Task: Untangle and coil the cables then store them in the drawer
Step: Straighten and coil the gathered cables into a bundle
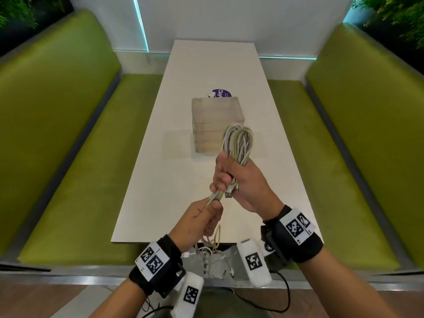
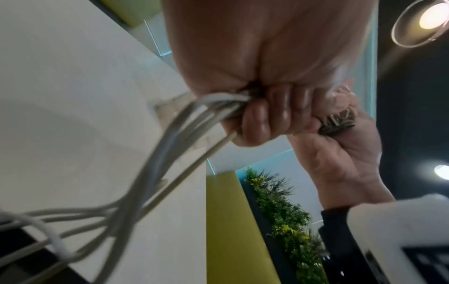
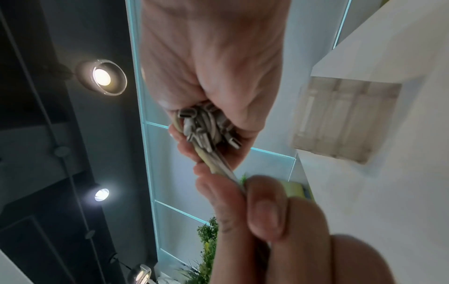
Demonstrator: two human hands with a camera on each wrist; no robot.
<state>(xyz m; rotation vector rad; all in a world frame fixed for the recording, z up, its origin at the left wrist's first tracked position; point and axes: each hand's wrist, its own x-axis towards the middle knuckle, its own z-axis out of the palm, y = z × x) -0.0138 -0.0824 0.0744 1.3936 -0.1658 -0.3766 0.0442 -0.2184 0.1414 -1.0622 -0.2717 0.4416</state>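
Two hands are being seen: one left hand (image 1: 202,220) and one right hand (image 1: 241,180). One bundle of cables (image 1: 238,141) is being held up by the right hand, but the cables in it are too many and too close to be counted. Several metal plugs (image 3: 206,130) are being seen bunched together at its near end; the exact number cannot be told. One loose heap of cables (image 1: 211,258) is being seen near the table's near edge. One table (image 1: 275,125) is being shown, with one clear drawer box (image 1: 215,115) on it. Two green benches are being seen, one on the left (image 1: 68,157) and one on the right (image 1: 355,145).
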